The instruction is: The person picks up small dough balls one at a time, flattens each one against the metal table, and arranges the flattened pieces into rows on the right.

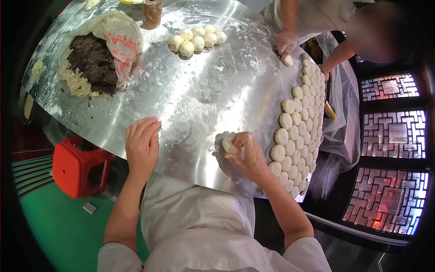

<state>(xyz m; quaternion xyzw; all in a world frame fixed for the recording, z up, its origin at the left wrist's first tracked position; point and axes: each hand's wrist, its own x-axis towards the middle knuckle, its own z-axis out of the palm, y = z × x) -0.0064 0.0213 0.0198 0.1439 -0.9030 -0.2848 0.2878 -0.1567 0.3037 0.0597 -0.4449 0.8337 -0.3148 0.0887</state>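
My right hand pinches a small pale dough ball between thumb and fingers, just above the steel table near its front edge. To the left, my left hand lies over the table's edge with its fingers stretched out and nothing in it. Just right of my right hand, many flattened dough rounds stand in tight rows along the table's right side. Farther back, a cluster of round dough balls sits on the metal.
A bag of dark crumbly filling lies at the back left, near a brown jar. Across the table, a co-worker's hand touches a dough piece. A red stool stands below left. Flour dusts the steel tabletop.
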